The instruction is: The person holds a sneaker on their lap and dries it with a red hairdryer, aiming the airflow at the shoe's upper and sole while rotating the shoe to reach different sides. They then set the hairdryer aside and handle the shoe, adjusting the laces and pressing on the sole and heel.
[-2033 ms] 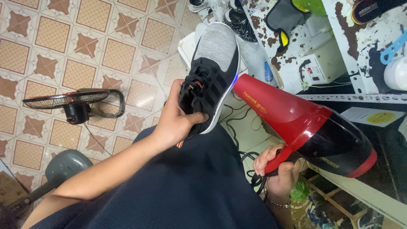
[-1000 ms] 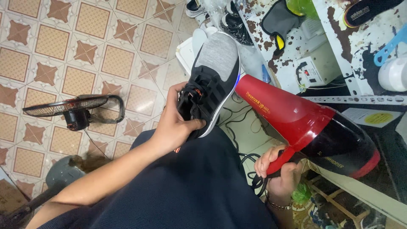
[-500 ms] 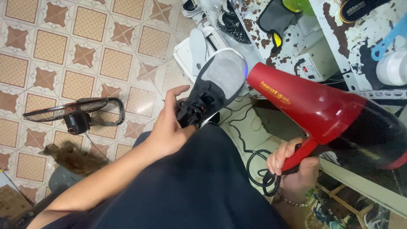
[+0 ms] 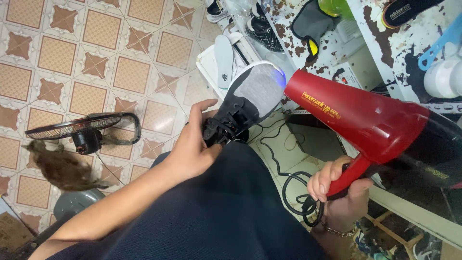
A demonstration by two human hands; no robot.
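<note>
The shoe (image 4: 248, 103) is gripped at its laced opening by the left hand (image 4: 195, 149), toe slanting up and away from the fingers, while the hair dryer (image 4: 370, 120), handle clenched in the right hand (image 4: 339, 185), is aimed nozzle-first at the toe.

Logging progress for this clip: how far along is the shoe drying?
Done: cannot tell how dry it is; the insole already lies out on the white tray. In hand: the left hand grips the black and grey sneaker at its laces, while the right hand aims the red hair dryer at its toe. Left: other shoes wait behind.
</note>
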